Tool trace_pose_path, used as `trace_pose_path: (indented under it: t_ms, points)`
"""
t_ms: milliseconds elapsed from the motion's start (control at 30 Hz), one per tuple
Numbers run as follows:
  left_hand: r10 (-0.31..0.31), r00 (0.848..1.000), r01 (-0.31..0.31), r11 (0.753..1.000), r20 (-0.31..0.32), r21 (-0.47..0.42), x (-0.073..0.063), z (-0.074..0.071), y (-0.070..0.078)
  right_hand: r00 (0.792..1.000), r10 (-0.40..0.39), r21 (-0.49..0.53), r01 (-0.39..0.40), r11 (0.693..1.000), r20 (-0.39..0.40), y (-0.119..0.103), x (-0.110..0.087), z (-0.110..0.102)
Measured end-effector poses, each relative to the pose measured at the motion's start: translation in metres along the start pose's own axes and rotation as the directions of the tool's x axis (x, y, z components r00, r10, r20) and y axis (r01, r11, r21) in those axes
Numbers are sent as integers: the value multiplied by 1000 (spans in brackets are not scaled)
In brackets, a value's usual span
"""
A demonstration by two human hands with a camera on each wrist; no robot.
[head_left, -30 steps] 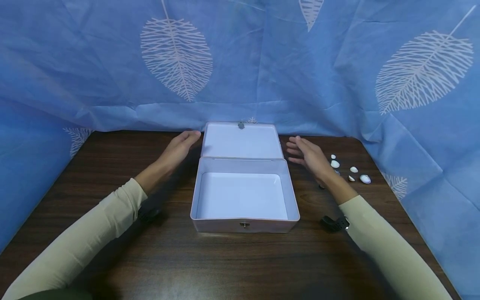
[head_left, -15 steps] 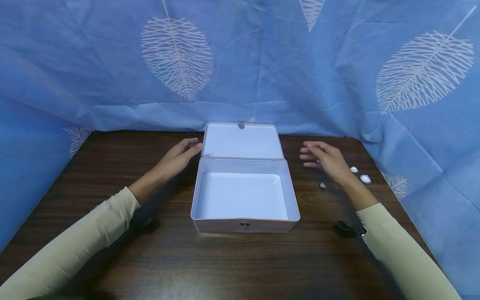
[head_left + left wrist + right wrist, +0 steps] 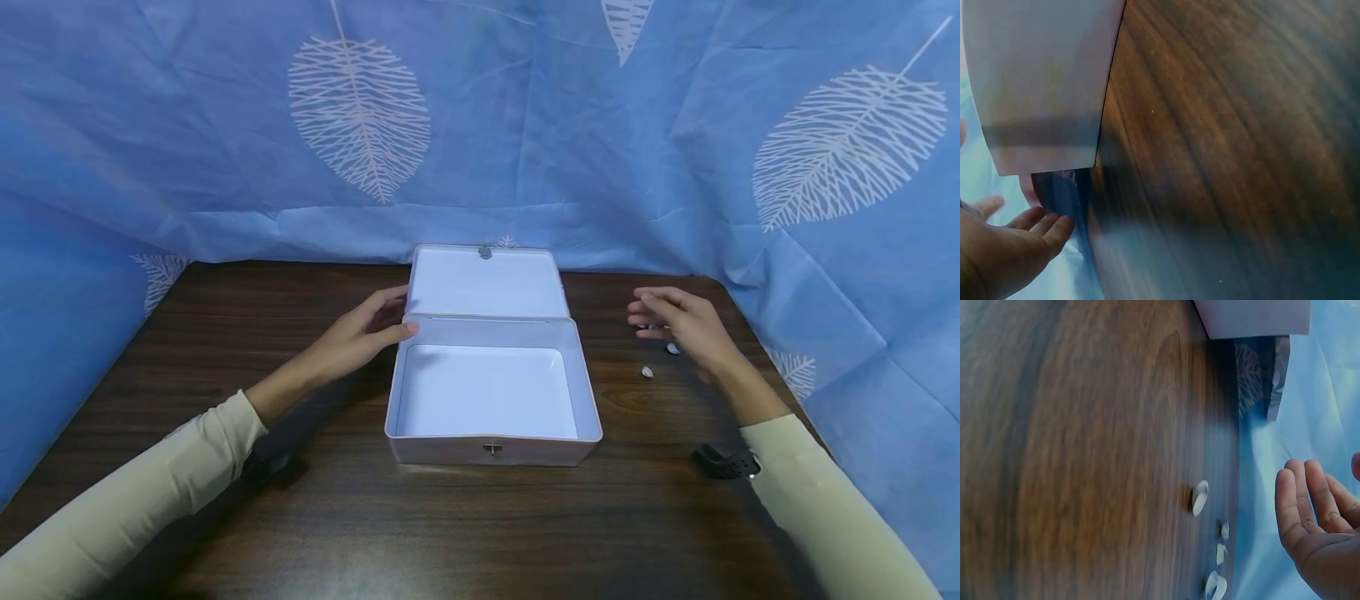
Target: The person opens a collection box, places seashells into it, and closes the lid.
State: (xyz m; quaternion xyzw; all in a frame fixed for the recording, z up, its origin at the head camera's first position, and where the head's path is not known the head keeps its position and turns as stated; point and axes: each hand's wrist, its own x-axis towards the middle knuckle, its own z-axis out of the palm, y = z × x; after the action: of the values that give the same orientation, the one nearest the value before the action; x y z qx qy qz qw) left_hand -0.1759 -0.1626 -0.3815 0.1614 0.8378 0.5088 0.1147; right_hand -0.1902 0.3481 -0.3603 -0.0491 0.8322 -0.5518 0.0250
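A pale pinkish box (image 3: 495, 452) with a white inside stands on the table, its hinged lid (image 3: 487, 282) tipped back. At its left rear corner is my left hand (image 3: 352, 337), the thumb over the rim and the fingers extending beside the lid. The left wrist view shows those fingers loosely spread by the corner of the box wall (image 3: 1044, 81). My right hand (image 3: 686, 325) hovers right of the box over small seashells, fingers relaxed and holding nothing. One shell (image 3: 647, 372) lies in front of it; several more, like this white shell (image 3: 1199, 498), show in the right wrist view.
The dark wooden table (image 3: 480, 533) has a blue leaf-print cloth (image 3: 525, 125) hanging behind it and at both sides. A small metal clasp (image 3: 491, 449) sits on the box's front. A black wrist strap (image 3: 723, 462) is at my right sleeve.
My right hand has moved right, away from the lid and over the shells, covering some of them. My left hand has come down slightly, its thumb now at the box's rear left rim.
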Motion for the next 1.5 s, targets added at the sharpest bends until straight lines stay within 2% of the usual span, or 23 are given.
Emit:
trace_pose_path:
  t_ms: [167,367,567,800,933,1100,1300,1500]
  points:
    - [6,1000,-5,999,26,-54,-4,-1,-5,1000,4,1,-4,1000,-14,4,-3,-7]
    - [-24,998,32,990,55,-135,-10,-4,-12,1000,15,166,-14,986,-5,10,-6,-18]
    - [-25,996,42,978,86,-203,-15,-8,-16,1000,17,240,-19,970,8,18,-9,-29]
    - [-15,994,40,969,106,-242,-19,-8,-20,999,20,325,-27,945,26,30,-9,-44]
    - [-10,992,42,968,128,-248,-20,-8,-21,998,41,286,-54,957,52,33,-9,-53]
    - [-13,988,44,978,155,-203,-18,-7,-20,997,63,270,-75,960,54,39,-10,-66]
    - [-18,986,53,977,166,-205,-17,-7,-21,995,96,312,-100,945,27,48,-12,-81]
    - [-56,983,98,966,177,-241,-18,-5,-19,995,96,353,-97,931,20,59,-15,-93]
